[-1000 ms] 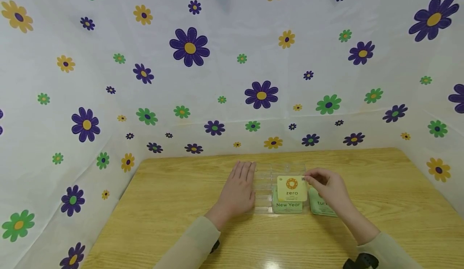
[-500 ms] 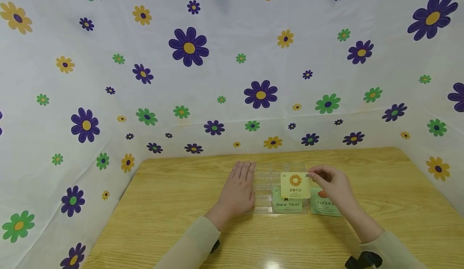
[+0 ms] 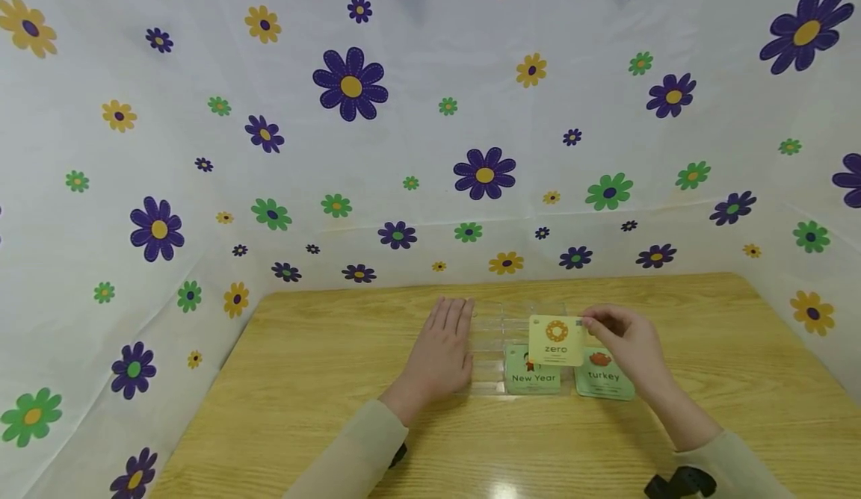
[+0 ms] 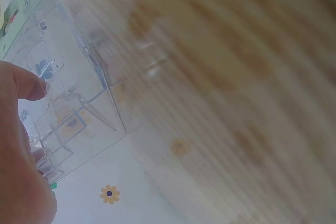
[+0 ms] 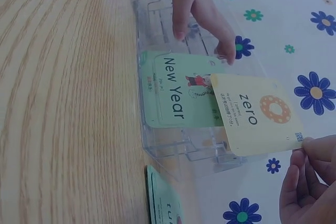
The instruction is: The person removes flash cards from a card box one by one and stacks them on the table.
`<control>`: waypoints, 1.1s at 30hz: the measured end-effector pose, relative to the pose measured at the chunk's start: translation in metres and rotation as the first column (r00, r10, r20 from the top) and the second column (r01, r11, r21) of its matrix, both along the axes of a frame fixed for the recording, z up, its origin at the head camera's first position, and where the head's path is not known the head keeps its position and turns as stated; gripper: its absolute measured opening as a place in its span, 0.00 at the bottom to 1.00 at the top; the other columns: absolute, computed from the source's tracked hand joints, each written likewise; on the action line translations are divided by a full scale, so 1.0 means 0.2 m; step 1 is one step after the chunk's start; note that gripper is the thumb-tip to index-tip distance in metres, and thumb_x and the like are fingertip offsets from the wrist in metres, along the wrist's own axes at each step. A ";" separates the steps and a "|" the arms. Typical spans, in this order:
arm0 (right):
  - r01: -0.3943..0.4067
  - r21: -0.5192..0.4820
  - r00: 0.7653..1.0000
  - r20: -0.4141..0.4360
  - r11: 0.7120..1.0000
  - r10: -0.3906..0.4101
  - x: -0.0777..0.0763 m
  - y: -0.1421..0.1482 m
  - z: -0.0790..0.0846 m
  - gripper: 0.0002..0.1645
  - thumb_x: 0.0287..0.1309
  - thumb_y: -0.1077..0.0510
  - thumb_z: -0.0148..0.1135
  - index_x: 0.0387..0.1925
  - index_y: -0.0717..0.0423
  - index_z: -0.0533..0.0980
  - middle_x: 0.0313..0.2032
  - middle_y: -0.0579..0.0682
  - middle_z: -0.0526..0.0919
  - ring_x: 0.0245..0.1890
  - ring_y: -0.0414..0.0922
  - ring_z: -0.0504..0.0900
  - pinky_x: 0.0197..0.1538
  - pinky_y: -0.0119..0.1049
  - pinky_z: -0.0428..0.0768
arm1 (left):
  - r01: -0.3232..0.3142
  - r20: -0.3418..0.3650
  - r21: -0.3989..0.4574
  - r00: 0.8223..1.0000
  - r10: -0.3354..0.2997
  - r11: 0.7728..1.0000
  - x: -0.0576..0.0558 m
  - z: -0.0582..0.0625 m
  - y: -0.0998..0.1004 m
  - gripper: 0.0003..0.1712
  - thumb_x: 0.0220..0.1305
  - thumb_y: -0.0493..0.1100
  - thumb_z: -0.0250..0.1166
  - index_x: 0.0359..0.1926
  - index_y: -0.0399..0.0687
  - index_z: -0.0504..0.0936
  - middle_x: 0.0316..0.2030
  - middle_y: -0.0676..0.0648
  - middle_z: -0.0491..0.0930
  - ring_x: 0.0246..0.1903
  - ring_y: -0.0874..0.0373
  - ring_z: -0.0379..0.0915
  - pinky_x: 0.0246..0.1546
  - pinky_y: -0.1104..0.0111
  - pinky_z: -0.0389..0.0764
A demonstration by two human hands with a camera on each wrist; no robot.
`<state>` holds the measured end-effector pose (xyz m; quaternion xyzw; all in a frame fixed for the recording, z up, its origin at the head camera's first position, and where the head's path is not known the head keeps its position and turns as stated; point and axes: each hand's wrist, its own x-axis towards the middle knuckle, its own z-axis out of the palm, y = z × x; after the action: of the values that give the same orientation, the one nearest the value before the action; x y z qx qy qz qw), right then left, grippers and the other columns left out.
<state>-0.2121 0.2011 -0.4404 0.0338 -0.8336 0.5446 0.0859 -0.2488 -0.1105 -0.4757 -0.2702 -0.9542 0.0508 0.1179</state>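
My right hand point(image 3: 628, 342) pinches a yellow flash card marked "zero" point(image 3: 556, 341) by its upper right corner, holding it in the air above a clear plastic stepped rack point(image 3: 487, 346). A green "New Year" card point(image 3: 533, 379) leans in the rack's front tier, partly covered by the yellow card. With fingers straight, my left hand point(image 3: 440, 353) rests against the rack's left side. In the left wrist view its thumb point(image 4: 31, 86) touches the clear plastic. A green "turkey" card point(image 3: 603, 383) lies on the table right of the rack, atop a small stack in the right wrist view.
The rack stands on a wood-grain table point(image 3: 303, 409). Behind and at both sides hangs a white cloth point(image 3: 403, 140) printed with purple, green and yellow flowers. Dark straps point(image 3: 679, 482) sit at the wrists.
My right hand has moved the "zero" card up and to the right, uncovering more of the "New Year" and "turkey" cards. The left hand stays in place.
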 end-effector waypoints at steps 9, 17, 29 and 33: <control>0.019 0.011 0.999 -0.031 1.000 -0.018 0.00 0.05 0.00 0.14 0.73 0.62 0.65 0.51 0.69 0.84 0.38 0.42 0.87 0.35 0.27 0.79 0.38 0.23 0.82 | -0.004 0.016 0.000 1.000 0.004 1.000 0.00 0.01 0.01 0.46 0.75 0.50 0.57 0.83 0.35 0.49 0.78 0.38 0.59 0.79 0.43 0.55 0.86 0.51 0.49; 0.030 0.013 0.998 -0.047 0.999 -0.029 0.01 0.09 0.01 0.15 0.75 0.60 0.63 0.52 0.70 0.83 0.35 0.27 0.84 0.36 0.26 0.80 0.40 0.23 0.83 | -0.004 0.009 -0.005 1.000 0.004 1.000 0.00 0.01 0.01 0.46 0.75 0.50 0.58 0.83 0.36 0.50 0.78 0.38 0.60 0.79 0.43 0.56 0.86 0.51 0.49; 0.044 -0.008 0.996 -0.071 0.999 -0.045 0.01 0.13 0.01 0.15 0.75 0.60 0.63 0.52 0.71 0.83 0.35 0.22 0.82 0.37 0.27 0.81 0.42 0.19 0.83 | -0.008 0.019 -0.008 1.000 0.008 1.000 0.00 0.01 0.01 0.46 0.75 0.51 0.58 0.83 0.36 0.49 0.79 0.38 0.60 0.80 0.42 0.56 0.86 0.51 0.49; 0.049 -0.005 0.996 -0.068 0.999 -0.050 0.02 0.14 0.00 0.15 0.75 0.60 0.63 0.52 0.70 0.83 0.36 0.25 0.84 0.37 0.27 0.81 0.42 0.20 0.83 | -0.009 0.019 -0.013 1.000 0.010 1.000 0.00 0.01 0.01 0.46 0.75 0.51 0.57 0.83 0.36 0.49 0.79 0.37 0.60 0.80 0.42 0.55 0.86 0.51 0.49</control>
<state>-0.2088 0.2290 -0.4398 0.0315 -0.8298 0.5423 0.1278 -0.2482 -0.1094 -0.4732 -0.2669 -0.9562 0.0547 0.1066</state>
